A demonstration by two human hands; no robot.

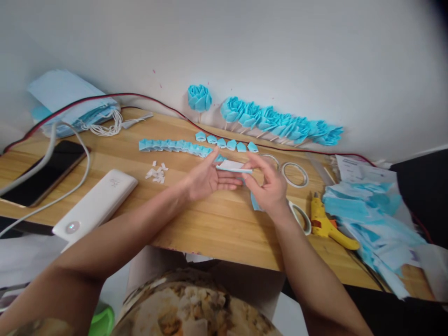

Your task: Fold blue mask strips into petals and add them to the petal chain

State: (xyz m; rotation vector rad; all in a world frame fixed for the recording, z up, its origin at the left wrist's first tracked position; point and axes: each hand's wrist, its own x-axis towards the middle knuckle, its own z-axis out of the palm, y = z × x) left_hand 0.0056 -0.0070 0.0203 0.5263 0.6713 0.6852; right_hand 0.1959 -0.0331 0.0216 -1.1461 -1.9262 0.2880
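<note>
Strip [233,166] is held between our two hands, over the middle of the tabletop [210,228]. Long axis runs left to right across our view, right end slightly lower. White face up, pale blue edge toward us.

Left hand [206,179]: fingers extended side by side below the strip, thumb lifted well apart from them. We see the strip's left end in that gap; can't tell how firmly it touches. Right hand [269,184]: thumb and forefinger pinch the right end. A blue piece [256,202] shows just below our right hand; can't tell whether it is held or lying on the wood.

Beyond our hands, a row of folded blue pieces [175,146] also runs left to right, with six separate folded pieces [231,145] behind its right end. Yellow glue gun [319,219] lies right of our right hand, nozzle away from us.

Markings: white power bank [96,204] carries a grey logo, too small for us to read, plus a lit round display, digits illegible. Printed paper [366,169] at right has text we can't make out either. Phone [45,173] screen is dark.
</note>
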